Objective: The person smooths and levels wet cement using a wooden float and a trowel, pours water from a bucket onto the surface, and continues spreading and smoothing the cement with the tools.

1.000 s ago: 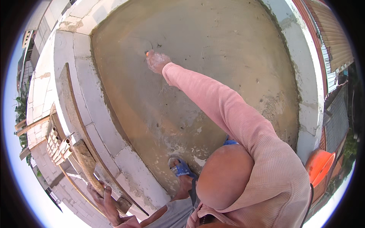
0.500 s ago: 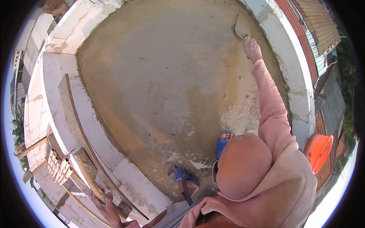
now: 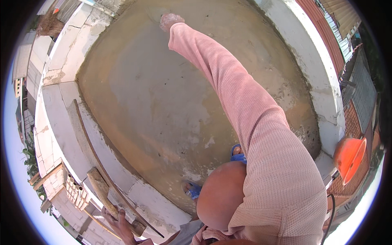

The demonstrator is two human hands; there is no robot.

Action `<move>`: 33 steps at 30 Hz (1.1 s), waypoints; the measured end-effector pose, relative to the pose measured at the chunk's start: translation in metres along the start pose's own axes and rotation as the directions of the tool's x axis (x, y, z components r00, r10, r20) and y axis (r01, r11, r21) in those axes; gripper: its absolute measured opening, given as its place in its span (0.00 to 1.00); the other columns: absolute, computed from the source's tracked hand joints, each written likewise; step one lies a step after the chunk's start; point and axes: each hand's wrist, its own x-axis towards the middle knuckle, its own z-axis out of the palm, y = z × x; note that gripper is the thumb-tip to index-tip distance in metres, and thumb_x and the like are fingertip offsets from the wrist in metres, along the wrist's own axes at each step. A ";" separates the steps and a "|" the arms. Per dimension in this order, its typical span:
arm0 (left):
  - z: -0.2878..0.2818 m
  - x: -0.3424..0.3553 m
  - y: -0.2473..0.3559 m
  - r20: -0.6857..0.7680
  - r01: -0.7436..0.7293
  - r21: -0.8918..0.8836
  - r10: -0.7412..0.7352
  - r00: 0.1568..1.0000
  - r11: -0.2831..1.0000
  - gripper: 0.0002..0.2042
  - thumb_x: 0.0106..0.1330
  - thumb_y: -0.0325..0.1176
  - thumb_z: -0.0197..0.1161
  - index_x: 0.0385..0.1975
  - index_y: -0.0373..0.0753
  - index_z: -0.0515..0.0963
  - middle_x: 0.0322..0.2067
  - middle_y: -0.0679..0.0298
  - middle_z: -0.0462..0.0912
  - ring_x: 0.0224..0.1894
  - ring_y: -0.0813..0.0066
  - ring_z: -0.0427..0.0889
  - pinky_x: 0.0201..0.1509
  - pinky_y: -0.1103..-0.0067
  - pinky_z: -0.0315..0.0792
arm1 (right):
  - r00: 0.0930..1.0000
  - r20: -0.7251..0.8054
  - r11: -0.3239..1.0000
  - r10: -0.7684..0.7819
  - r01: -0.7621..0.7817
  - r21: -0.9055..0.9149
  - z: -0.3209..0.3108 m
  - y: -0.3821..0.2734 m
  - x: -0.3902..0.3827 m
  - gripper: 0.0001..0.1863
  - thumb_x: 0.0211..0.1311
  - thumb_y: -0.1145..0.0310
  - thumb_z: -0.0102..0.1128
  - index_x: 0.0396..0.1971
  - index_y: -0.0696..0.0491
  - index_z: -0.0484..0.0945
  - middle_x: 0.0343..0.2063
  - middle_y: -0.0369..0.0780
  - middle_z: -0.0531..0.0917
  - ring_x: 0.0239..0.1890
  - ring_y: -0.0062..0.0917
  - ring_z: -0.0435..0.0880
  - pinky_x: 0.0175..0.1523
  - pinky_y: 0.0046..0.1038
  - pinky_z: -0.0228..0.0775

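Observation:
My right arm reaches across to the far side of the wet grey-brown mortar floor (image 3: 163, 102). At its end my right hand (image 3: 171, 21) is closed on a trowel (image 3: 154, 14), whose blade barely shows against the mortar. My left hand (image 3: 118, 223) rests on the wall top at lower left, fingers and thumb apart. It touches the lower end of a rough, mortar-crusted piece of wood (image 3: 99, 187). Beside that wood a long, thin straightedge (image 3: 92, 145) lies along the wall.
Low white block walls (image 3: 55, 104) surround the floor. An orange bucket (image 3: 350, 159) lies tipped at the right. Bundled pale tubes (image 3: 76, 192) stand outside the left wall. My feet, in blue sandals (image 3: 195, 190), stand on the near mortar. Roofs lie beyond the right wall.
My right hand has swept the trowel from the far right over to the far left. My left hand has stayed in place on the wall, while the view has shifted slightly.

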 end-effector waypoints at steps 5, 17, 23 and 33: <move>0.001 -0.004 0.012 0.036 0.017 -0.109 -0.013 0.999 0.994 0.30 0.55 0.28 0.60 0.60 0.35 0.62 0.45 0.58 0.71 0.48 0.65 0.69 0.58 0.71 0.61 | 0.930 -0.162 0.935 0.330 -0.346 -0.083 -0.046 0.119 -0.016 0.23 0.64 0.58 0.49 0.57 0.49 0.73 0.56 0.43 0.77 0.59 0.43 0.76 0.59 0.44 0.70; -0.014 0.014 0.019 0.088 -0.008 0.102 -0.001 0.996 0.995 0.33 0.60 0.32 0.66 0.63 0.28 0.59 0.55 0.48 0.71 0.56 0.57 0.70 0.62 0.65 0.61 | 0.763 -0.390 0.853 0.515 -0.499 0.150 -0.039 0.281 -0.337 0.23 0.70 0.56 0.42 0.50 0.62 0.64 0.31 0.52 0.81 0.28 0.45 0.83 0.38 0.46 0.75; -0.012 0.011 0.035 0.086 0.035 0.102 -0.044 0.995 0.994 0.36 0.59 0.34 0.67 0.65 0.29 0.57 0.57 0.48 0.70 0.58 0.55 0.69 0.63 0.64 0.61 | 0.903 -0.369 0.918 0.221 -0.065 0.391 -0.040 0.169 -0.121 0.27 0.67 0.51 0.46 0.44 0.66 0.67 0.27 0.53 0.81 0.29 0.41 0.85 0.32 0.40 0.78; 0.034 0.015 0.059 0.165 -0.113 -0.168 0.141 0.976 0.979 0.32 0.58 0.30 0.60 0.63 0.33 0.57 0.55 0.51 0.67 0.56 0.61 0.66 0.63 0.68 0.58 | 0.839 -0.191 0.859 0.510 -0.508 0.063 -0.102 0.219 -0.042 0.25 0.61 0.60 0.56 0.57 0.52 0.73 0.58 0.42 0.76 0.62 0.40 0.73 0.61 0.40 0.69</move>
